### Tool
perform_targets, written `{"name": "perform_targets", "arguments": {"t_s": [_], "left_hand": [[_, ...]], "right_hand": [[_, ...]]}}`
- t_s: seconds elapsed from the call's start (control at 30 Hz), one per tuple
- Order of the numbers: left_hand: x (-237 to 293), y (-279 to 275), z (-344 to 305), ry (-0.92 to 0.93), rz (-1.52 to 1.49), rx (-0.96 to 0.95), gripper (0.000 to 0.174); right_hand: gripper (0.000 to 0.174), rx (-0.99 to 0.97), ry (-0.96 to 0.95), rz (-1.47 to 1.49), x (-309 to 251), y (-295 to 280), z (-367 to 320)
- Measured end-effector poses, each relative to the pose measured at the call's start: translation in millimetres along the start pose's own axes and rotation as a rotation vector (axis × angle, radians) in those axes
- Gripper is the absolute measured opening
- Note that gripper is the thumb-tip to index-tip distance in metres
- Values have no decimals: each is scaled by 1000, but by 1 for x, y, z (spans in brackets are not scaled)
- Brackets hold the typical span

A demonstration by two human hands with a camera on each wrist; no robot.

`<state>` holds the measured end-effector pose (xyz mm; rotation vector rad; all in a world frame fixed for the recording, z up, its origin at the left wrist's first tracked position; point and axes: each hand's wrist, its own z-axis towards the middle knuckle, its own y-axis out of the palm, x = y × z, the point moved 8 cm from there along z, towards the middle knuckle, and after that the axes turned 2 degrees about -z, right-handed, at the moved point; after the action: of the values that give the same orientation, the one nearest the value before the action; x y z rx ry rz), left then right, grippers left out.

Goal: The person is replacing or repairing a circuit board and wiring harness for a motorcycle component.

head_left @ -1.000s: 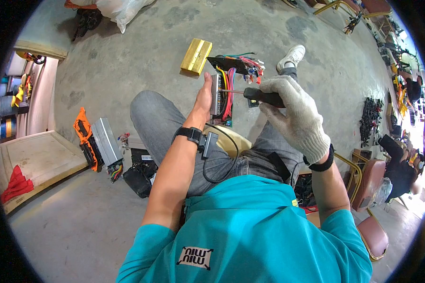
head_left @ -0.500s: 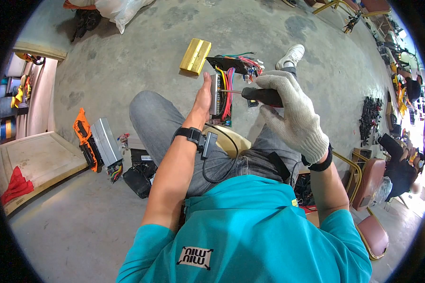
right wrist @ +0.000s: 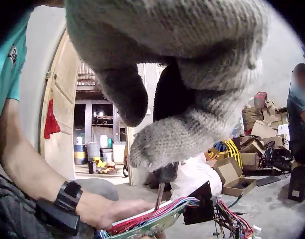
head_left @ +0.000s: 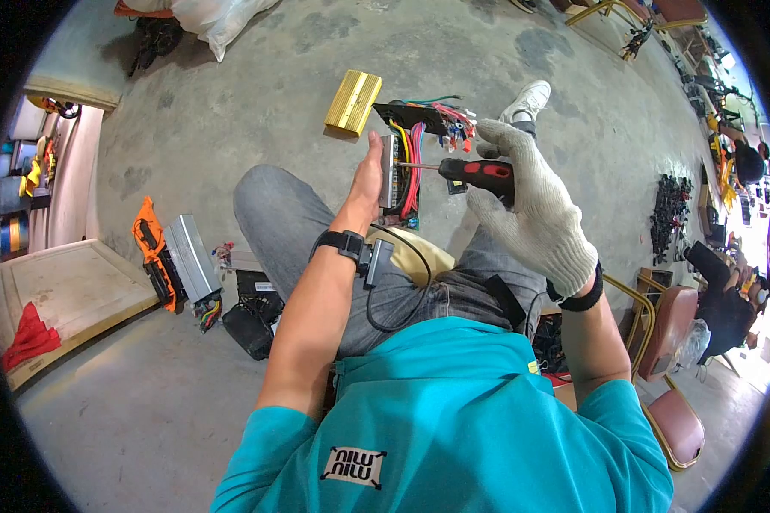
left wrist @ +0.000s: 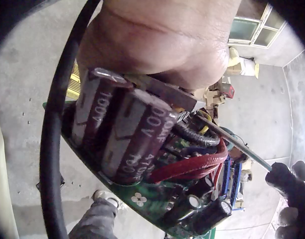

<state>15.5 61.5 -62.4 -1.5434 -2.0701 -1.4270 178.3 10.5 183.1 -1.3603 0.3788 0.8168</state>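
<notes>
My bare left hand point(head_left: 370, 178) holds a controller circuit board point(left wrist: 139, 199) on edge by its metal side bar point(head_left: 390, 173). Large capacitors point(left wrist: 137, 137) stand on the board below the palm in the left wrist view. Pink and red wires point(head_left: 415, 167) run along it to a black end plate point(right wrist: 199, 204) with loose connectors. My gloved right hand point(head_left: 535, 214) grips a black and red screwdriver point(head_left: 481, 173), fingers and thumb around the handle. Its shaft point(right wrist: 160, 195) points left across the wires, tip at the metal bar.
A gold finned case point(head_left: 353, 103) lies on the concrete floor beyond the left hand. At the left are a silver case point(head_left: 193, 255) with wires, an orange part point(head_left: 152, 244) and a wooden panel point(head_left: 85, 286) bearing a red cloth. Chairs point(head_left: 672, 329) and another person are at the right.
The screwdriver handle has turned, so its red part now shows. The right fingers have shifted up and spread around it. The left hand and board stay nearly still.
</notes>
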Motion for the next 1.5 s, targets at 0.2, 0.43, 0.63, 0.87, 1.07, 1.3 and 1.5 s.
{"name": "perform_targets", "arguments": {"t_s": [0.2,0.43,0.63,0.87,1.07,1.3,1.5], "left_hand": [[0,1,-2,-4,24,54,70],[2,4,-4,8,28,23,71],[5,7,-6,17,53,32,70],[3,7,-5,21,3,35,69],[2,7,-4,18,3,29,71],[-5,2,-1,-39,61,10,75],[-2,4,-2,-1,92,39,75]], "right_hand": [[57,-107,145,120,11,1,-3],[57,-18,105,64,7,-2,-3],[57,-22,16,50,3,-3,-1],[46,-155,19,309,0,5,-3],[38,-150,26,267,1,1,-1],[40,-118,196,129,15,1,0],[48,-120,-10,167,5,-2,-3]]}}
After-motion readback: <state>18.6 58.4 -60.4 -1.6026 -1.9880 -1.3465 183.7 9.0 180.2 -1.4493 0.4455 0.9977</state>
